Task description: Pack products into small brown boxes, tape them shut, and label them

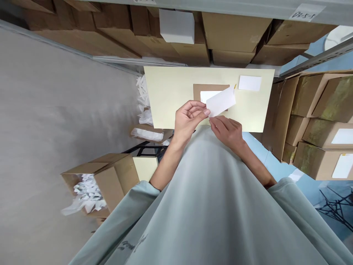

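Observation:
My left hand [190, 116] pinches the lower left corner of a white label sheet [222, 101], which has a small yellow mark at its upper right end. My right hand [226, 129] is closed at the sheet's bottom corner, thumb and finger pressed together there. Beneath the sheet, a brown cardboard piece [197, 90] lies on the cream tabletop [171, 95], with a white label [211, 95] on it, partly covered by the held sheet. Another white label or stack [249, 83] rests at the table's upper right.
Cardboard boxes [234, 31] and a white box [177, 26] fill the shelf beyond the table. Taped cartons [311, 132] are stacked at the right. An open box [117, 180] of paper scraps [89, 193] stands lower left, beside the grey wall [49, 129].

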A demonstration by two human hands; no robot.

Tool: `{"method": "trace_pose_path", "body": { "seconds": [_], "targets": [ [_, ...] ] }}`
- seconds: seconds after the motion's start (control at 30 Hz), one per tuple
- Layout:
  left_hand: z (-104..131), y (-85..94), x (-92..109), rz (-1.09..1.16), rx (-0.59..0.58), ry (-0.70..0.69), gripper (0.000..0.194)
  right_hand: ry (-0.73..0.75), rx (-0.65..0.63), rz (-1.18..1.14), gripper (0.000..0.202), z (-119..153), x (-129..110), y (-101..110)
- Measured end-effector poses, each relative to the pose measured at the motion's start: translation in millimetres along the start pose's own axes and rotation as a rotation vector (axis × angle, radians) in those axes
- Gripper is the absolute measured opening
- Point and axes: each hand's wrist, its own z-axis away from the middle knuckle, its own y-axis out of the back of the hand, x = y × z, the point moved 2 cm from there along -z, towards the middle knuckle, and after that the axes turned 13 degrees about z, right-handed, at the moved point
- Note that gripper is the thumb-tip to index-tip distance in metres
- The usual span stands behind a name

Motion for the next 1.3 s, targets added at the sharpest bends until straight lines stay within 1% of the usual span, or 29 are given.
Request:
{"method": "trace_pose_path", "body": {
  "seconds": [0.1, 0.17, 0.23, 0.3, 0.37, 0.47, 0.53, 0.6, 0.67, 0.77, 0.83, 0.9, 0.97, 1.0, 1.07, 1.13, 1.2, 1.3],
  "targets": [
    [1, 7.5, -7, -0.016, 0.072, -0.003, 0.057, 0.028, -0.041, -0.061, 0.018, 3, -5, 0],
    [3, 14.6, -11, -0.012, 0.104, 0.006, 0.055, 0.012, -0.059, -0.154, 0.021, 3, -1, 3],
    [4, 23.2, -13, -0.026, 0.104, 0.010, 0.053, -0.100, -0.044, -0.261, 0.026, 1, 13, 7],
    [7, 32.5, -13, -0.063, 0.075, 0.012, 0.050, -0.270, 0.002, -0.351, 0.028, -3, 36, 7],
    [9, 41.3, -11, -0.105, 0.033, 0.015, 0.048, -0.398, 0.039, -0.425, 0.029, -7, 58, 3],
    [13, 51.4, -8, -0.150, -0.024, 0.016, 0.047, -0.463, 0.010, -0.525, 0.034, -12, 79, -10],
    [14, 55.8, -7, -0.167, -0.056, 0.025, 0.047, -0.467, -0.035, -0.563, 0.035, -13, 82, -19],
    [15, 58.9, -6, -0.174, -0.081, 0.037, 0.046, -0.458, -0.062, -0.572, 0.036, -14, 79, -23],
    [14, 61.1, -7, -0.175, -0.098, 0.042, 0.046, -0.439, -0.064, -0.567, 0.036, -13, 73, -24],
    [10, 63.3, -11, -0.174, -0.111, 0.027, 0.045, -0.407, -0.055, -0.537, 0.033, -9, 61, -20],
    [4, 65.3, -17, -0.180, -0.078, -0.011, 0.043, -0.370, -0.055, -0.520, 0.028, -5, 51, -15],
    [-4, 68.8, -23, -0.190, 0.010, -0.074, 0.041, -0.323, -0.070, -0.508, 0.023, 0, 43, -11],
    [-16, 73.2, -31, -0.208, 0.087, -0.128, 0.038, -0.290, -0.091, -0.487, 0.018, 3, 40, -8],
    [-22, 75.2, -35, -0.218, 0.098, -0.137, 0.037, -0.286, -0.099, -0.471, 0.017, 3, 42, -8],
    [-37, 78.4, -46, -0.236, 0.069, -0.110, 0.036, -0.301, -0.101, -0.447, 0.014, -2, 52, -12],
    [-53, 80.6, -58, -0.241, 0.023, -0.051, 0.035, -0.343, -0.102, -0.440, 0.015, -13, 69, -21],
    [-69, 81.9, -69, -0.240, -0.001, -0.009, 0.033, -0.396, -0.130, -0.441, 0.018, -26, 89, -33],
    [-93, 83.0, -81, -0.257, -0.012, -0.014, 0.031, -0.451, -0.199, -0.429, 0.027, -46, 115, -54]
  ]
}}
